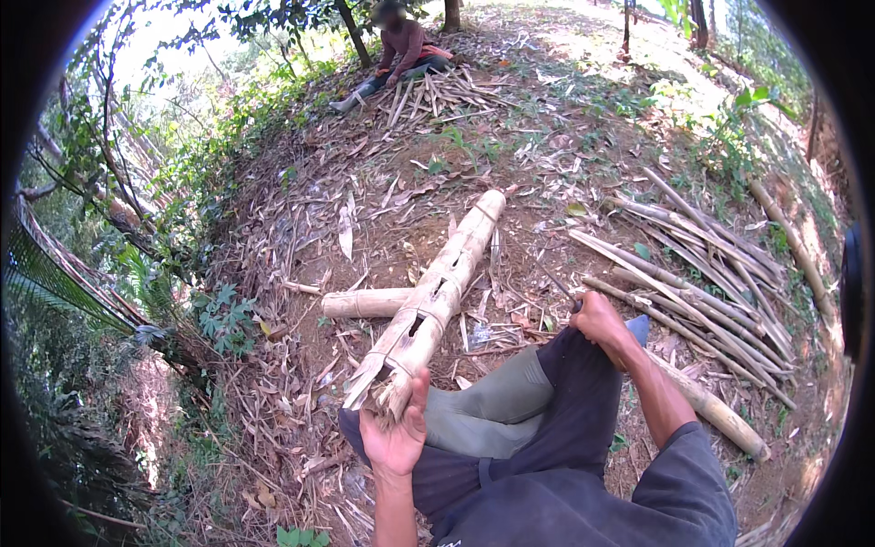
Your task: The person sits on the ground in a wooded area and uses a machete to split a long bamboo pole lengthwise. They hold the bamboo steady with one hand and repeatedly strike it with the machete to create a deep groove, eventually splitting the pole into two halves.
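A thick, pale bamboo pole [443,290] with dark slots along it slants away from my knees, its near end split and frayed. My left hand [395,439] cups that ragged end from below, palm up, fingers along its side. The pole's middle lies across a shorter bamboo piece [366,303] on the ground. Beside my right knee, my right hand [603,319] is closed round the handle of a knife [558,283]. Its thin dark blade points forward and left, apart from the pole; most of the handle is hidden in the fist.
To the right lie a heap of split bamboo strips [702,278], a bamboo pole [720,419] and another pole [795,244]. Far ahead a person [407,47] sits by more strips [444,95]. Dry leaves litter the ground; bushes [223,314] edge the left.
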The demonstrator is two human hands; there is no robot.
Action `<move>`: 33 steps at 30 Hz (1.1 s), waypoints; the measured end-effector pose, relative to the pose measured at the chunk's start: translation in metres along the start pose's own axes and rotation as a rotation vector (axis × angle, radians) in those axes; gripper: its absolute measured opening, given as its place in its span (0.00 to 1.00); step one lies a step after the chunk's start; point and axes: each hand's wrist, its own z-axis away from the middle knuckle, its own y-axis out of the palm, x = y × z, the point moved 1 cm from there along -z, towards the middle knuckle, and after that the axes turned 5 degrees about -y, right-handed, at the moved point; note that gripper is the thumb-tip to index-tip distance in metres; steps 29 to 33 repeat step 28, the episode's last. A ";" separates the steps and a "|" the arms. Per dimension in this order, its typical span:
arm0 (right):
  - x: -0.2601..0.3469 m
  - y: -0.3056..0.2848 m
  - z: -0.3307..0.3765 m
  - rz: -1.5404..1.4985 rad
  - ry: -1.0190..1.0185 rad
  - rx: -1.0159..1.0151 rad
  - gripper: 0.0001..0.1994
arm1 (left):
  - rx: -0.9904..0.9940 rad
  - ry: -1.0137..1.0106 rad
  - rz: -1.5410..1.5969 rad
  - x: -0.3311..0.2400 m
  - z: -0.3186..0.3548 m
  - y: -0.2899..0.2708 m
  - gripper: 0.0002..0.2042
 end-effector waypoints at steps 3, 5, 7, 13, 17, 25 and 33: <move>0.004 -0.018 0.019 -0.475 0.145 0.026 0.08 | -0.036 0.014 -0.087 -0.013 -0.020 0.030 0.36; -0.002 -0.017 0.036 -0.736 0.152 0.001 0.07 | -0.076 0.062 -0.402 -0.019 -0.034 0.052 0.36; -0.012 -0.010 0.051 -0.878 0.181 -0.046 0.08 | -0.045 0.042 -0.503 -0.021 -0.054 0.074 0.37; -0.030 -0.006 0.066 -1.188 0.183 -0.181 0.05 | 0.275 0.082 -0.725 -0.034 -0.149 0.110 0.28; -0.043 -0.009 0.068 -1.237 0.189 -0.179 0.05 | 0.035 0.590 -1.535 -0.060 -0.240 0.107 0.33; -0.048 -0.011 0.064 -1.198 0.207 -0.078 0.07 | -0.197 1.173 -1.411 -0.059 -0.342 -0.026 0.48; -0.055 -0.010 0.059 -1.193 0.207 -0.075 0.07 | -0.285 1.013 -1.251 -0.089 -0.341 -0.034 0.46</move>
